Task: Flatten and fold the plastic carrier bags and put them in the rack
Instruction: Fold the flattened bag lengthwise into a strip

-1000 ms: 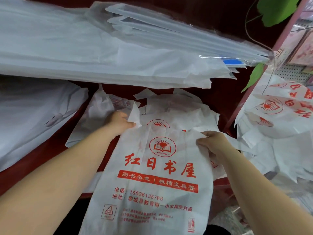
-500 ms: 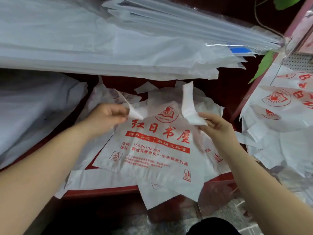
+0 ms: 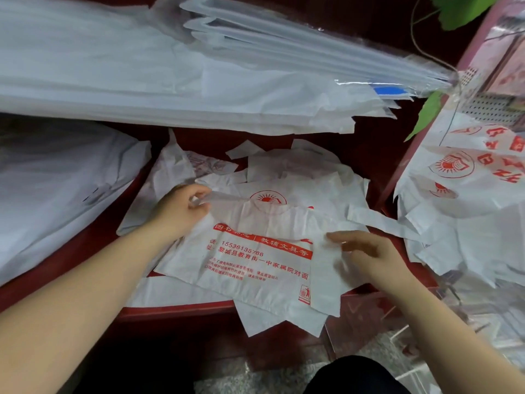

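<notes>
Principal risk: the thin film could spring open, or slide on the loose pile of bags (image 3: 295,166) beneath it, if the left hand (image 3: 179,214) let go before the crease was pressed flat. Because its near corner reached the near edge of the red worktop (image 3: 85,251), a careless sideways sweep might have dragged it off. The carrier bag (image 3: 255,260) lay at centre on that pile. It was white with red print, its far part turned down toward the near side, half covering the emblem, with wrinkles across the flap. The left fingers (image 3: 199,191) pinched the flap's far-left corner. The right hand (image 3: 369,254), motion-blurred, was over the bag's right side with fingers extended and holding nothing; contact could not be told. More printed bags (image 3: 468,177) hung at right.
</notes>
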The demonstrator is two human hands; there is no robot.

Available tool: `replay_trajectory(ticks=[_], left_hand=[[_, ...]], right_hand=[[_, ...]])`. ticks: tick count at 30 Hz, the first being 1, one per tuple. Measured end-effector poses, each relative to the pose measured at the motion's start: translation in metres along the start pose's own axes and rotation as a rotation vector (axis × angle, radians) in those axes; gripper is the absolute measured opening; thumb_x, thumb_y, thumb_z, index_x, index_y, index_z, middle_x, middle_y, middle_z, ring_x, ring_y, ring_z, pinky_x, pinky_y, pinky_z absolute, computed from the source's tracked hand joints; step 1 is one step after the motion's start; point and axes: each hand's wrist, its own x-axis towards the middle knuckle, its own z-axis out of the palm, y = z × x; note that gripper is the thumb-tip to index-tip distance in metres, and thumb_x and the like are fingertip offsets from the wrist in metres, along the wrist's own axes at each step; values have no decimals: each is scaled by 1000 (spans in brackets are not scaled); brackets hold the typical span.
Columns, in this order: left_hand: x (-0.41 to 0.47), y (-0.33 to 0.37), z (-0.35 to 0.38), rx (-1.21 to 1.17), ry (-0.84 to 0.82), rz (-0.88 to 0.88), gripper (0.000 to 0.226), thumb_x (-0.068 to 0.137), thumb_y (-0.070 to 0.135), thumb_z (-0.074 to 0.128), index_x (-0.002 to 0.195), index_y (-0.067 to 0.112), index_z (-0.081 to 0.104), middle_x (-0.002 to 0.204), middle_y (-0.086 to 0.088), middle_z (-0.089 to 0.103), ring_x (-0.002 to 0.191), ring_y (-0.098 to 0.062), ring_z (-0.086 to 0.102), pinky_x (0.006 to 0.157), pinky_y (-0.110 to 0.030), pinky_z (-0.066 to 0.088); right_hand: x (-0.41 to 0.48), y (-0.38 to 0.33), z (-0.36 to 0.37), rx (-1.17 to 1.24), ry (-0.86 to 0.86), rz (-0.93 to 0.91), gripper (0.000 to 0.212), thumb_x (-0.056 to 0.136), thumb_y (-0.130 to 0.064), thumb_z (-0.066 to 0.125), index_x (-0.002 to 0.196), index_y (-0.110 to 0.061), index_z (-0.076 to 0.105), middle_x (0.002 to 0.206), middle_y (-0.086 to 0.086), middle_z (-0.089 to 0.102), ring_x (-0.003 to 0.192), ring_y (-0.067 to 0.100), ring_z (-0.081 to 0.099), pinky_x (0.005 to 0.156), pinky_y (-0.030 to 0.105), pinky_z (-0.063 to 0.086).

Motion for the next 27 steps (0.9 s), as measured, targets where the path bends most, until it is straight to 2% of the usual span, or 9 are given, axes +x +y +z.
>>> replay_trajectory(ticks=[4, 6, 8, 10, 13, 16, 19, 22, 27], left_hand=[[14, 16, 7, 334, -75, 155, 39, 96, 28, 43, 133, 20, 46, 144, 0, 36, 129, -22, 36, 105, -30, 28], [19, 20, 16, 423, -187, 189, 44, 99, 32, 33, 141, 22, 33, 151, 2, 24, 139, -20, 20, 112, -31, 16], [20, 16, 26, 452, -306, 166, 47, 100, 36, 24, 146, 25, 19, 155, 5, 12, 142, -18, 10, 115, -34, 8], [19, 7, 33, 493, -371, 139, 49, 100, 38, 19, 147, 27, 10, 156, 6, 4, 143, -15, 2, 114, -34, 2], [19, -4, 36, 550, -367, 149, 49, 100, 37, 16, 147, 28, 5, 155, 9, -3, 142, -11, -4, 114, -32, -2], [18, -5, 37, 564, -348, 158, 48, 100, 36, 16, 147, 29, 5, 155, 9, -4, 142, -10, -5, 114, -31, -3], [17, -4, 37, 573, -341, 169, 48, 100, 36, 16, 147, 30, 4, 155, 9, -3, 142, -9, -4, 114, -30, -2], [16, -4, 37, 567, -335, 170, 48, 100, 36, 16, 147, 30, 5, 155, 10, -3, 142, -9, -3, 114, -29, -2], [16, -3, 37, 572, -329, 177, 48, 100, 37, 17, 146, 31, 7, 155, 10, 0, 142, -8, -1, 114, -28, 0]], right_hand=[[-3, -11, -5, 121, -89, 26, 39, 81, 22, 41, 94, -6, 65, 104, 3, 64, 83, -7, 62, 69, 6, 45], [-3, -12, -7, 194, -143, 42, 42, 80, 24, 39, 95, -8, 62, 100, 0, 67, 87, -3, 63, 71, 10, 48], [1, -12, -9, 279, -106, 112, 43, 81, 22, 39, 95, -13, 60, 92, -6, 71, 76, 6, 64, 64, 16, 52], [10, -4, -13, 151, 79, 129, 38, 84, 15, 45, 90, -20, 58, 86, -6, 69, 56, 8, 56, 55, 17, 47], [28, 6, -16, -268, 246, 134, 26, 83, -1, 59, 103, -17, 56, 98, -3, 55, 64, 7, 46, 64, 18, 38], [41, 9, -11, -483, 70, 146, 48, 77, -15, 69, 121, -12, 50, 109, 1, 49, 89, 15, 45, 80, 26, 36], [50, 7, 3, -716, -57, 50, 48, 82, -24, 64, 127, -16, 47, 120, 2, 52, 107, 22, 45, 92, 30, 33], [58, 4, 14, -694, -7, -32, 35, 85, -21, 60, 119, -14, 54, 118, 3, 57, 106, 23, 48, 88, 28, 35], [63, 1, 13, -482, 38, -57, 23, 80, 0, 61, 102, -3, 66, 99, 9, 67, 88, 21, 59, 68, 18, 39]])
